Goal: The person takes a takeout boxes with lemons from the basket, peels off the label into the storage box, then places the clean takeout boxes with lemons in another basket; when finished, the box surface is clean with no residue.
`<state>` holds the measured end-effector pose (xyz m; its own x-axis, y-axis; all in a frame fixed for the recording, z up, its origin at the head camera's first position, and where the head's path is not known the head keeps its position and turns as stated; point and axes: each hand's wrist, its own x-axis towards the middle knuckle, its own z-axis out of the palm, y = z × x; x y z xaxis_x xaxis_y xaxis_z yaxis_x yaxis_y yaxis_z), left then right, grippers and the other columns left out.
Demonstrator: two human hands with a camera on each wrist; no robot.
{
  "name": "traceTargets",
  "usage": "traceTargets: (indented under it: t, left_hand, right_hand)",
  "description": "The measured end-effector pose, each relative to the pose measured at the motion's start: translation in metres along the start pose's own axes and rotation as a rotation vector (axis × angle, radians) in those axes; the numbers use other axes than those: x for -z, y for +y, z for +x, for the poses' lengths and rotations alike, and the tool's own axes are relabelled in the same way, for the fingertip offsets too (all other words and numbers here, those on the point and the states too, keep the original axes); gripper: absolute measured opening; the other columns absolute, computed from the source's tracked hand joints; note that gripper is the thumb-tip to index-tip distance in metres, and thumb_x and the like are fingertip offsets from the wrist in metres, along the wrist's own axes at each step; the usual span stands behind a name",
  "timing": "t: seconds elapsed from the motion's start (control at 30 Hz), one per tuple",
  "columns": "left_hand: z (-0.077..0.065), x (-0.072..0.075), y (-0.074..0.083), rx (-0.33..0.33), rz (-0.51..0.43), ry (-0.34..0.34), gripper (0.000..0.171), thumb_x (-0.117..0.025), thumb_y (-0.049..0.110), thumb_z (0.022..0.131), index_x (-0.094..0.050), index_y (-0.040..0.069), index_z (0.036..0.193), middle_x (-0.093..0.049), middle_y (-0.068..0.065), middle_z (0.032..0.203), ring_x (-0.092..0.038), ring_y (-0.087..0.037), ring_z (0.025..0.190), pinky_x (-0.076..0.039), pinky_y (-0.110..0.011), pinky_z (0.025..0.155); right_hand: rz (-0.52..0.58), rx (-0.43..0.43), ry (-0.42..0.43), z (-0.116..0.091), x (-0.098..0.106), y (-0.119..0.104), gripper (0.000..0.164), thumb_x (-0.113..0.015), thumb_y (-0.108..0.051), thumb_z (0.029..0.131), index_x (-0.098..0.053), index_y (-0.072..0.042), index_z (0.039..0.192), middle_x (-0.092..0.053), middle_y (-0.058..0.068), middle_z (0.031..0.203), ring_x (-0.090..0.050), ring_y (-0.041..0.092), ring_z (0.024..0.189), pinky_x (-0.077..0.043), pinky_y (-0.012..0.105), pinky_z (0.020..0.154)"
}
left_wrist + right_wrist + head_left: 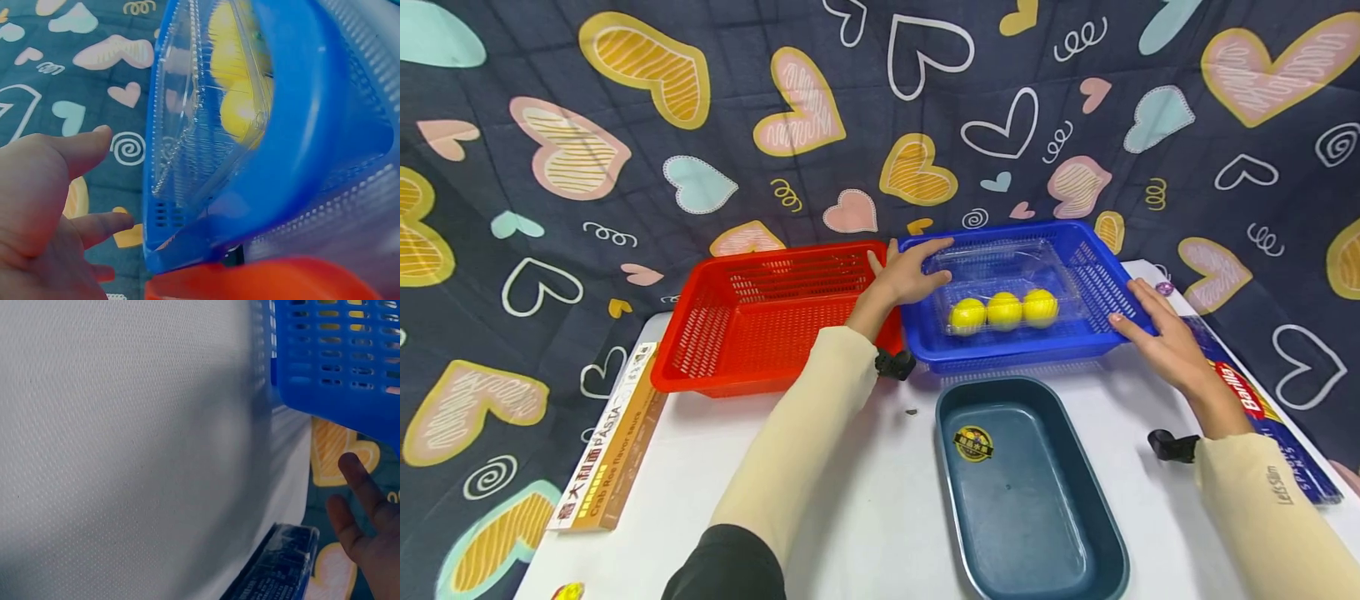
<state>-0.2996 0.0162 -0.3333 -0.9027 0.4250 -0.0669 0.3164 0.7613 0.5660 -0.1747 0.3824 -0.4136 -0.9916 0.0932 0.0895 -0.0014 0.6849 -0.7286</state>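
Note:
A blue basket (992,353) stands at the back right of the white table, holding a clear plastic box (1000,265) with three yellow balls (1004,310) in a row. My left hand (913,275) is at the basket's left end, thumb and fingers spread. In the left wrist view, the left hand (47,212) shows beside the blue rim (306,125), nothing between its fingers. My right hand (1167,343) is at the right end, fingers extended by the rim. The right wrist view has the right fingertips (351,464) just off the perforated blue wall (337,400).
A red basket (730,385) stands directly left of the blue one. In front sits a dark teal tray (1022,492) with a sticker. A brown pasta box (613,450) lies at the left edge, a blue spaghetti box (1292,442) at the right. Heart-patterned cloth (820,192) hangs behind.

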Motion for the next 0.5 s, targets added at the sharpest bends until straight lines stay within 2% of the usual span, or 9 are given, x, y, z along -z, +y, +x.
traceTargets:
  t: [0.2, 0.5]
  left_hand:
    - [-0.019, 0.007, -0.008, -0.004, -0.049, 0.036, 0.058, -0.058, 0.036, 0.101, -0.039, 0.038, 0.156, -0.038, -0.002, 0.165, 0.004, -0.049, 0.157, 0.021, -0.071, 0.117]
    - [-0.056, 0.016, -0.026, -0.027, -0.125, 0.117, 0.055, -0.058, 0.035, 0.102, -0.042, 0.035, 0.155, -0.043, -0.003, 0.162, 0.003, -0.050, 0.157, 0.019, -0.071, 0.117]
  right_hand:
    - [0.007, 0.007, -0.003, -0.001, 0.001, -0.001, 0.078, -0.050, -0.043, 0.103, -0.013, -0.010, 0.164, -0.002, 0.019, 0.172, 0.002, 0.048, 0.157, 0.000, 0.074, 0.120]
    - [-0.024, 0.016, -0.009, -0.002, 0.000, 0.001, 0.077, -0.048, -0.043, 0.104, -0.012, -0.011, 0.164, -0.001, 0.019, 0.172, 0.002, 0.048, 0.157, 0.000, 0.075, 0.119]
